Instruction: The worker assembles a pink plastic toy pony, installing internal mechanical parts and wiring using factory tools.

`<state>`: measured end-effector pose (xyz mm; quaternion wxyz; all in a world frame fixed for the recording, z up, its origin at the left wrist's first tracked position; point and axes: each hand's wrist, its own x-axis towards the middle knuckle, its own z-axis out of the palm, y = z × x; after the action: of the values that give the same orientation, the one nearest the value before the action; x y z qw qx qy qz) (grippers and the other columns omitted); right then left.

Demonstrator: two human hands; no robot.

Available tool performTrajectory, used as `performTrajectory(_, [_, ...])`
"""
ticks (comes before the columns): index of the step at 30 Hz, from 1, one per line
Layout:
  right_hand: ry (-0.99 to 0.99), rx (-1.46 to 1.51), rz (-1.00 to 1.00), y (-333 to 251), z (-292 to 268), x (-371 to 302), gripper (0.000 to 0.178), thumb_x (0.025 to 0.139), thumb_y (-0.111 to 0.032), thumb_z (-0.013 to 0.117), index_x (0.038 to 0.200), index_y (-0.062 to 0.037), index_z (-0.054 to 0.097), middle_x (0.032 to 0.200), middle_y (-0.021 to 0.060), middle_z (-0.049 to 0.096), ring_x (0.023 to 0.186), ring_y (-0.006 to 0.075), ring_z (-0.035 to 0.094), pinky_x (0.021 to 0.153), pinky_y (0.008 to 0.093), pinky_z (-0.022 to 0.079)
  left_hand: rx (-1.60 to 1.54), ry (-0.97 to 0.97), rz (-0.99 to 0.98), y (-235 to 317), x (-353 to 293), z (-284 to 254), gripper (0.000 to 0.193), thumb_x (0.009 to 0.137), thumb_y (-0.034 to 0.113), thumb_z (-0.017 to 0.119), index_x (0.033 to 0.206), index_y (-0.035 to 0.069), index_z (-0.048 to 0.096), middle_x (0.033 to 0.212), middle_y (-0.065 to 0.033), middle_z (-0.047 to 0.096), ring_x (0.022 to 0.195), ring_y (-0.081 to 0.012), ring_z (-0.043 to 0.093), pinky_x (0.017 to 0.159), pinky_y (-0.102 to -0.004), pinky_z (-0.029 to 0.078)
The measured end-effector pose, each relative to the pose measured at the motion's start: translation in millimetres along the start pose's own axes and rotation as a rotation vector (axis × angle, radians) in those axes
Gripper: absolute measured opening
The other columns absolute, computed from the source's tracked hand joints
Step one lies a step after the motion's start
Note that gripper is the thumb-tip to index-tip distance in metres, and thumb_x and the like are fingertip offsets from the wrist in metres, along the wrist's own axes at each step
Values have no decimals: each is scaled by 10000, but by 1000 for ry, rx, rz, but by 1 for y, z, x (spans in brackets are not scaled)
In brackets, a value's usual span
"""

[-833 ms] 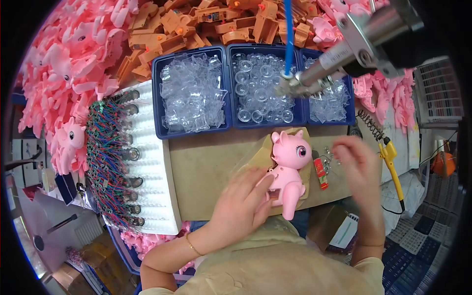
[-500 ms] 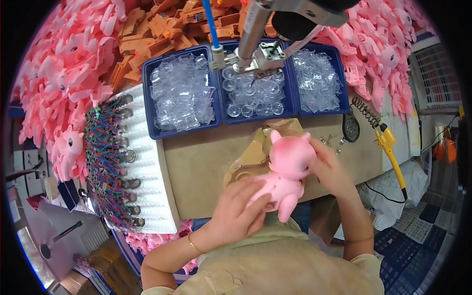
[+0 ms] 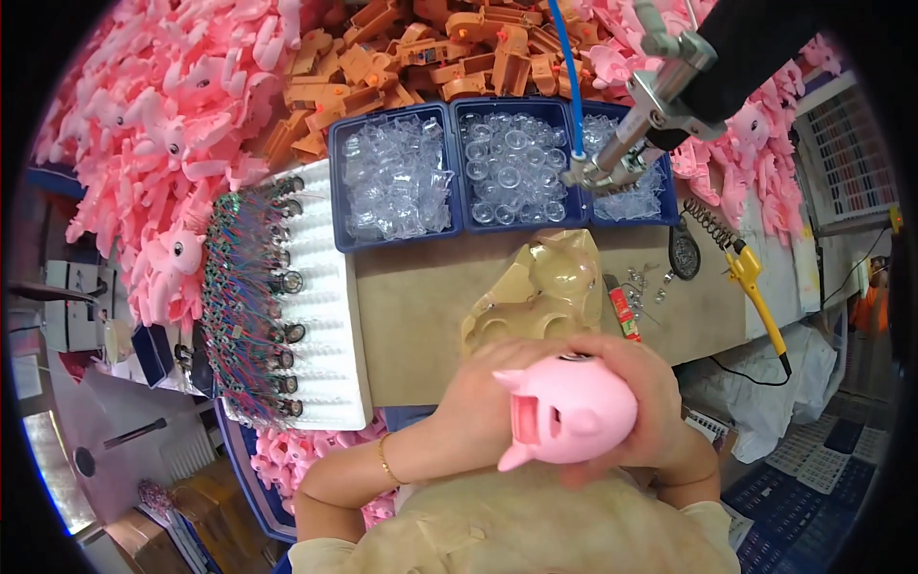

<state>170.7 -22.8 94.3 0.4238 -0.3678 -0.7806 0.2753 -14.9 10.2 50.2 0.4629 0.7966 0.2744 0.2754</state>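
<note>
A pink plastic toy animal (image 3: 583, 407) is held close in front of my body, above the table's near edge. Its two pointed ears face left, and a rectangular opening and a small slot show between them. My left hand (image 3: 478, 392) closes against the toy's far left side, its fingertips hidden behind it. Around the right side wraps my right hand (image 3: 655, 397), fingers partly hidden and a little blurred. Just beyond the toy sits a tan moulded holder (image 3: 564, 273) with rounded hollows, its near part hidden by my hands.
Blue bins (image 3: 457, 196) of clear plastic parts stand behind the holder. To the left, a white foam tray (image 3: 335, 354) carries wired speakers (image 3: 287, 282). Pink toy parts (image 3: 182, 105) and orange housings (image 3: 382, 72) pile up behind. A metal arm (image 3: 631, 134) overhangs; a yellow electric screwdriver (image 3: 755, 287) hangs right.
The toy has come off the holder toward my body and turned, so its opening shows. Both hands moved with it. The whole view has shifted, and a red-and-green item shows beside the holder.
</note>
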Motion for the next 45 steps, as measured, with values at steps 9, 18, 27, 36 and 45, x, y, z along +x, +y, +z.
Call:
performTrajectory(9, [228,216,79,-12,31,9,488,959,-419,300,1018,12,522,1008,211,593,868,323,609,755,391,493,237,276,33,6,-1,22,471,702,254,662,1115,54,559,965,-66,623,872,-232,612,775,-346,469])
performTrajectory(18, [368,337,70,-11,36,21,361,977,-229,277,809,-16,515,830,174,645,780,294,642,736,400,514,78,192,-339,3,-12,17,363,887,217,527,1181,6,509,1030,-75,602,924,-161,599,823,-283,480])
performTrajectory(27, [-185,505,563,-21,-14,35,690,834,-416,582,1292,67,399,1239,185,501,1145,252,497,963,342,388,146,-216,169,-24,-14,-17,778,627,276,821,1282,85,447,1222,-128,520,1073,-269,542,992,-375,378])
performTrajectory(36, [-315,882,589,12,11,42,947,664,-167,786,1405,4,220,1387,147,346,1296,221,329,1079,351,242,-1870,-610,-244,-32,-11,4,885,458,132,879,1226,-17,465,1220,-165,511,1140,-255,507,990,-366,391])
performTrajectory(45, [-216,78,232,-19,-19,18,539,651,-146,758,1137,-15,567,1136,141,571,955,266,590,815,345,452,-1488,-482,-205,-26,-13,-40,857,547,230,854,1264,9,439,1241,-134,502,1151,-230,494,995,-357,381])
